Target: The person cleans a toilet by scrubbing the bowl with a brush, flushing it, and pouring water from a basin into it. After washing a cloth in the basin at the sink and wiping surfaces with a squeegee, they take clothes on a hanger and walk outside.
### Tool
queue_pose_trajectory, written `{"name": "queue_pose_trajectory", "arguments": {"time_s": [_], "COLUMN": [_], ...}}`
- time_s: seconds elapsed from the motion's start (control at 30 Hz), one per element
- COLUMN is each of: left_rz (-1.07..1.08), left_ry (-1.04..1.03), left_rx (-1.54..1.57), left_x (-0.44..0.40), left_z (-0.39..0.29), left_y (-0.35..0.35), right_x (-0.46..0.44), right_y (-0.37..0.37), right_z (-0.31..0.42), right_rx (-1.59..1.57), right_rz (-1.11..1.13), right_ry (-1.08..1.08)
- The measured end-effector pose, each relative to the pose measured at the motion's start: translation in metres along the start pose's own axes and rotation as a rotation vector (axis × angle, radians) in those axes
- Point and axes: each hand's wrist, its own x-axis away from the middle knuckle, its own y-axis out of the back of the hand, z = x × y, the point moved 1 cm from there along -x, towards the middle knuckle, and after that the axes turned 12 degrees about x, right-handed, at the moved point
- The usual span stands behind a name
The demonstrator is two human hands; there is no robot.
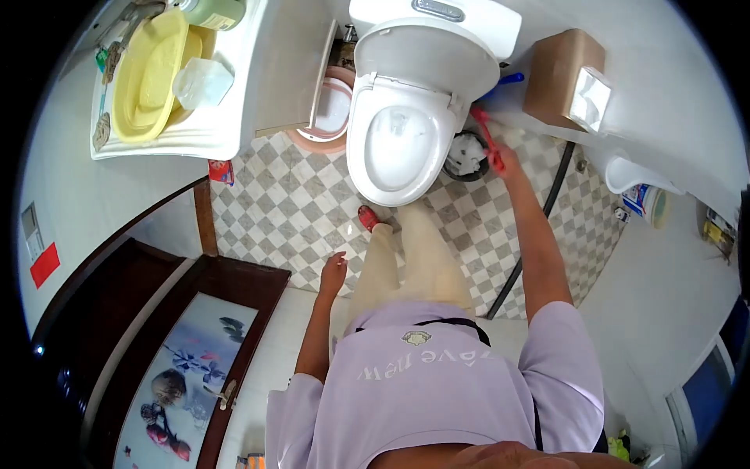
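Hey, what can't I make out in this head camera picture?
In the head view:
Right foot: hidden by the toilet.
Blue object: partly hidden by the toilet.
Right hand: exact finger placement on the red tool, too small.
Green bottle: partly cut off by the top edge.
Black bin: bottom covered by white contents.

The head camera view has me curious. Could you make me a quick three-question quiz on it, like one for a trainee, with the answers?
1. Which hand grips the red tool?
2. True or false: the toilet lid is closed.
3. Where does the yellow basin sit? A) floor B) white counter C) toilet tank

Key:
1. The right hand.
2. False; it stands raised.
3. B.
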Motion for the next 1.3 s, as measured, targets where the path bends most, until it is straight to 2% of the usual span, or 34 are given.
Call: {"name": "queue_pose_trajectory", "arguments": {"time_s": [0.03, 0.13, 0.23, 0.33, 0.37, 0.47, 0.53, 0.6, 0.73, 0.77, 0.83, 0.87, 0.93, 0.97, 1.1, 1.2, 1.3], "left_rz": [0.005, 0.075, 0.060, 0.056, 0.046, 0.029, -0.002, -0.047, -0.095, -0.105, -0.119, -0.124, -0.083, -0.061, -0.220, -0.290, -0.327], "left_ry": [-0.013, 0.159, 0.089, 0.073, 0.051, 0.047, 0.009, -0.030, -0.064, -0.040, -0.117, -0.158, -0.120, -0.092, -0.087, 0.061, 0.114], "left_rx": [0.002, -0.021, -0.010, 0.001, 0.024, 0.073, 0.065, 0.124, 0.186, 0.187, 0.154, 0.133, 0.109, 0.103, -0.034, -0.068, -0.084], "left_x": [0.003, -0.002, -0.007, -0.009, -0.011, -0.015, -0.017, -0.019, -0.019, -0.020, -0.022, -0.023, -0.024, -0.018, -0.003, 0.017, 0.029], "left_z": [-0.004, -0.023, -0.039, -0.048, -0.052, -0.059, -0.052, -0.040, -0.017, -0.007, 0.027, 0.039, 0.055, 0.063, 0.102, 0.136, 0.163], "left_y": [-0.002, -0.014, -0.026, -0.032, -0.032, -0.025, -0.019, -0.010, 0.031, 0.042, 0.066, 0.083, 0.129, 0.148, 0.241, 0.300, 0.337], "right_x": [-0.014, -0.057, -0.059, -0.035, -0.035, -0.003, 0.004, 0.046, 0.089, 0.107, 0.147, 0.164, 0.191, 0.194, 0.237, 0.271, 0.297], "right_y": [-0.006, -0.014, -0.035, -0.056, -0.058, -0.072, -0.060, -0.077, -0.099, -0.113, -0.144, -0.164, -0.208, -0.222, -0.334, -0.420, -0.505], "right_z": [0.008, 0.044, 0.077, 0.093, 0.095, 0.078, 0.052, 0.032, -0.037, -0.050, -0.078, -0.089, -0.111, -0.127, -0.139, -0.126, -0.103], "right_rx": [-0.151, -0.407, -0.494, -0.620, -0.553, -0.279, 0.023, 0.174, 0.520, 0.547, 0.636, 0.694, 0.794, 0.787, 0.919, 1.062, 1.110], "right_rz": [-0.023, 0.026, -0.068, 0.131, 0.126, -0.127, -0.160, -0.247, -0.171, -0.177, -0.165, -0.140, -0.110, -0.042, 0.066, 0.134, 0.149], "right_ry": [-0.052, 0.046, 0.182, 0.288, 0.281, 0.517, 0.485, 0.428, 0.374, 0.351, 0.345, 0.365, 0.338, 0.401, 0.452, 0.785, 1.035]}}
